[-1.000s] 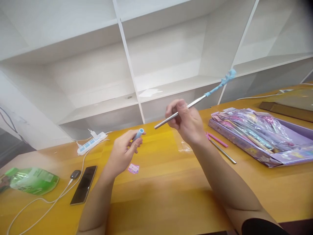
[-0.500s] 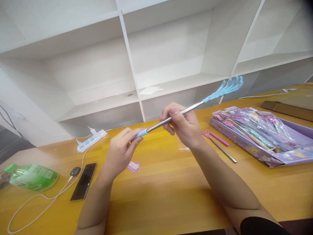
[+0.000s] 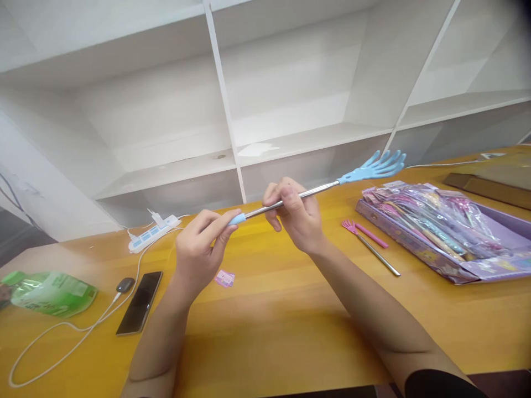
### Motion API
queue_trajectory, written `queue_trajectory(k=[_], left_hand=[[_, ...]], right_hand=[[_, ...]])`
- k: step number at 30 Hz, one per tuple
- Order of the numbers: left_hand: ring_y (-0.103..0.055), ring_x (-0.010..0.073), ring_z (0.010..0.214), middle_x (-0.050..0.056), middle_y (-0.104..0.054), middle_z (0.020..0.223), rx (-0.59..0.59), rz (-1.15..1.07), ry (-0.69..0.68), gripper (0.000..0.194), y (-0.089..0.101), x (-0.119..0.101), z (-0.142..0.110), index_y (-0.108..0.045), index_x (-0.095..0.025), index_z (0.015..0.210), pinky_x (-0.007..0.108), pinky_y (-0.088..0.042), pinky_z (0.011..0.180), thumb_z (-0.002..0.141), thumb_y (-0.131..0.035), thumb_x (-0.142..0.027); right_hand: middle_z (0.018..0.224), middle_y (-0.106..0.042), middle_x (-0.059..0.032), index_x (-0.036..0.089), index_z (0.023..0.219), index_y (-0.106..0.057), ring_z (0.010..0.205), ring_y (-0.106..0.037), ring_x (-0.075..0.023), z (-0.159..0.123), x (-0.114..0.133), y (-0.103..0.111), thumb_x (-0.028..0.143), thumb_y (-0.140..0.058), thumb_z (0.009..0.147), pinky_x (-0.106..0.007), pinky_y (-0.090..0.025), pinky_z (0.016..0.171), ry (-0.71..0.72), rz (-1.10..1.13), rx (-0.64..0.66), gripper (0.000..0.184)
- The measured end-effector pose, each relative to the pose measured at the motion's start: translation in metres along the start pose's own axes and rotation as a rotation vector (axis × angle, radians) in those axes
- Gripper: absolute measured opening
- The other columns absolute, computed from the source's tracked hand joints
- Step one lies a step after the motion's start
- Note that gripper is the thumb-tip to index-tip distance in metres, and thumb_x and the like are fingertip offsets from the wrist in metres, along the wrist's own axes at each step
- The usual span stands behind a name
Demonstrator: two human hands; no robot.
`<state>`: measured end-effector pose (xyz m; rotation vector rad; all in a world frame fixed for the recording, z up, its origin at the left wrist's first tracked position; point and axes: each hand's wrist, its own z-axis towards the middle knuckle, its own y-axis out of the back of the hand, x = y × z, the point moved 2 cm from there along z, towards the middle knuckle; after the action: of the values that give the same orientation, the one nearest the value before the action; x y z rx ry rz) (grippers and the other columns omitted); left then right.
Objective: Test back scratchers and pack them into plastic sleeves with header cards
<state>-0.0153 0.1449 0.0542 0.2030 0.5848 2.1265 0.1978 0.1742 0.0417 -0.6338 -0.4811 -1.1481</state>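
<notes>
A back scratcher [image 3: 318, 189] with a metal rod and a light blue hand-shaped head is held up over the table, its head pointing right. My left hand [image 3: 201, 251] is closed round the light blue grip at its left end, hiding most of that grip. Midway along the rod, my right hand [image 3: 296, 215] pinches the metal between thumb and fingers. On the table to the right lies a pink back scratcher [image 3: 375, 252] with a metal rod, beside a separate pink tube [image 3: 372, 235]. Below the hands rests a small pink and purple card [image 3: 224, 278].
A purple box [image 3: 431, 260] at right holds several wrapped back scratchers. At left lie a green bottle [image 3: 53, 293], a phone [image 3: 140, 304], a small dark case [image 3: 125, 285], white cables and a power strip [image 3: 154, 233]. White shelving [image 3: 290, 146] stands behind the table.
Both hands have shifted slightly left. The scratcher's blue head has dropped and moved left, so the rod lies closer to level. Both hands keep their hold.
</notes>
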Motion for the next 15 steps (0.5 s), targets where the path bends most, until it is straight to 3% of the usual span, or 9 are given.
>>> queue_trajectory(k=[8, 12, 15], left_hand=[[-0.061, 0.0128, 0.067, 0.003, -0.074, 0.089, 0.026, -0.009, 0.017, 0.025, -0.006, -0.004, -0.003, -0.082, -0.029, 0.126, 0.026, -0.048, 0.065, 0.106, -0.067, -0.025], [-0.062, 0.0128, 0.066, 0.004, -0.077, 0.092, -0.006, 0.042, 0.024, 0.024, -0.002, 0.001, 0.0, -0.083, -0.029, 0.124, 0.026, -0.05, 0.066, 0.105, -0.069, -0.025], [-0.063, 0.0136, 0.067, 0.004, -0.078, 0.095, -0.059, 0.088, 0.026, 0.024, 0.005, 0.012, 0.002, -0.084, -0.031, 0.123, 0.026, -0.049, 0.065, 0.102, -0.073, -0.026]], right_hand=[[0.084, -0.059, 0.0012, 0.022, 0.088, -0.061, 0.052, -0.053, -0.0083, -0.006, -0.005, -0.01, 0.064, -0.059, 0.108, -0.027, -0.044, 0.052, -0.018, 0.005, 0.076, 0.047], [0.082, -0.062, 0.0, 0.022, 0.101, -0.068, 0.057, -0.056, -0.0113, 0.005, -0.009, 0.003, 0.069, -0.059, 0.105, -0.03, -0.048, 0.06, -0.076, -0.054, 0.192, 0.048], [0.084, -0.059, 0.0012, 0.025, 0.11, -0.064, 0.052, -0.051, -0.0105, 0.02, -0.006, 0.028, 0.085, -0.059, 0.094, -0.029, -0.042, 0.052, -0.059, -0.077, 0.006, 0.062]])
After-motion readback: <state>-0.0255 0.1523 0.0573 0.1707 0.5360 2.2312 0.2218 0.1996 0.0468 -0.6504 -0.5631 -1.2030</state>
